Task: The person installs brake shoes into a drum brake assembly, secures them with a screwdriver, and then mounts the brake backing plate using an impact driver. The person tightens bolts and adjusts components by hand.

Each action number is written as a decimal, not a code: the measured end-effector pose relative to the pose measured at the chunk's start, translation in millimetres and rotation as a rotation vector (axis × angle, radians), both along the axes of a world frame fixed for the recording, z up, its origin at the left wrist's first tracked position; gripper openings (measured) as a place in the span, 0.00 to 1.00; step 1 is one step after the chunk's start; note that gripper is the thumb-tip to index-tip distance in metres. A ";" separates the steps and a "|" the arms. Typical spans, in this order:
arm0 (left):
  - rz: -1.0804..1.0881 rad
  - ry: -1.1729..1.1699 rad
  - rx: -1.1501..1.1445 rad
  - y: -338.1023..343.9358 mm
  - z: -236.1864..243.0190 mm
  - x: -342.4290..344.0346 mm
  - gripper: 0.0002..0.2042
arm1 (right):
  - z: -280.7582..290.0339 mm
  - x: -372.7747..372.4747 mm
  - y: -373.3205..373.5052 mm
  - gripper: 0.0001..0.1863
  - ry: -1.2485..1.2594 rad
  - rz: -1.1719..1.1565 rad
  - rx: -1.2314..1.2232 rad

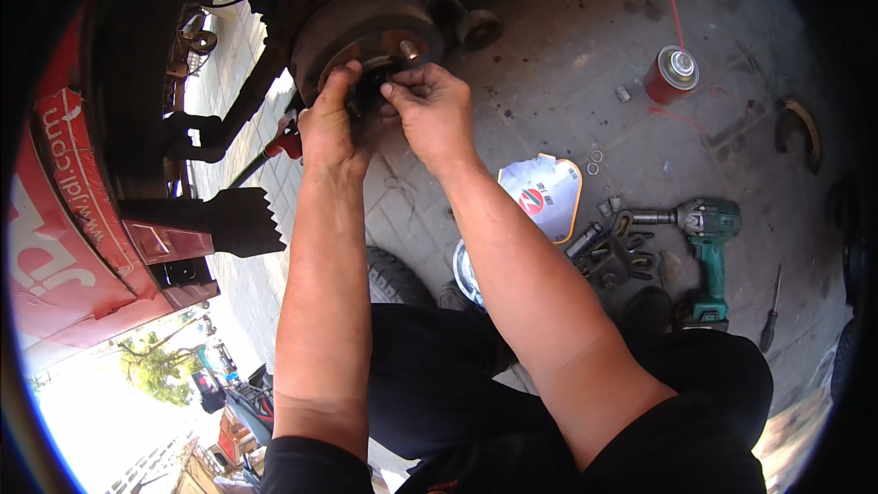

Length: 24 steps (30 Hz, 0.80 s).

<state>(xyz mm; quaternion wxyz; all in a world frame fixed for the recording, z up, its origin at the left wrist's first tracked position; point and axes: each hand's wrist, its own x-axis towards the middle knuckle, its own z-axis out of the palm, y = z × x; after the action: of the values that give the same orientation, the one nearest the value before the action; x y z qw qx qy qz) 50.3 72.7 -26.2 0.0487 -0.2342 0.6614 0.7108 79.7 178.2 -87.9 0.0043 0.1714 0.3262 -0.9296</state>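
Observation:
A rusty brown brake drum point(366, 26) under a vehicle is in front of me at the top of the view, with a metal stud point(409, 50) standing out from its face. My left hand point(334, 123) is closed at the lower left of the hub, its thumb up against the drum's face. Close beside it, my right hand point(433, 110) has thumb and forefinger pinched together. Dark shadow lies between the two hands, so what their fingers hold cannot be made out.
On the paved floor to the right are a red spray can point(672, 75), a green cordless impact wrench point(712, 229), a screwdriver point(774, 311), a curved brake shoe point(799, 134), washers point(594, 162) and a white packet point(544, 194). A tyre point(395, 276) lies below. Red bodywork point(78, 220) stands left.

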 end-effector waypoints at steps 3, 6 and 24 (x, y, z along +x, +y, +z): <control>0.023 0.030 -0.061 8.6 3.7 3.8 0.19 | -4.5 -1.7 8.6 0.07 -0.003 0.011 0.128; 0.080 0.035 -0.124 14.6 5.8 9.2 0.19 | -14.5 -10.0 25.1 0.22 -0.135 -0.124 0.300; 0.131 0.062 0.008 18.5 -0.1 22.0 0.22 | -26.9 -47.9 44.8 0.47 -0.006 0.441 -0.173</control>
<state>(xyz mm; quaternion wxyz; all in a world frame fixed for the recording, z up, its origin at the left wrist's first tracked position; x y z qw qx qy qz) 72.2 91.2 -26.3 -0.0176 -0.2545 0.6430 0.7221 31.8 223.0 -114.8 0.2228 0.0979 0.2747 -0.9302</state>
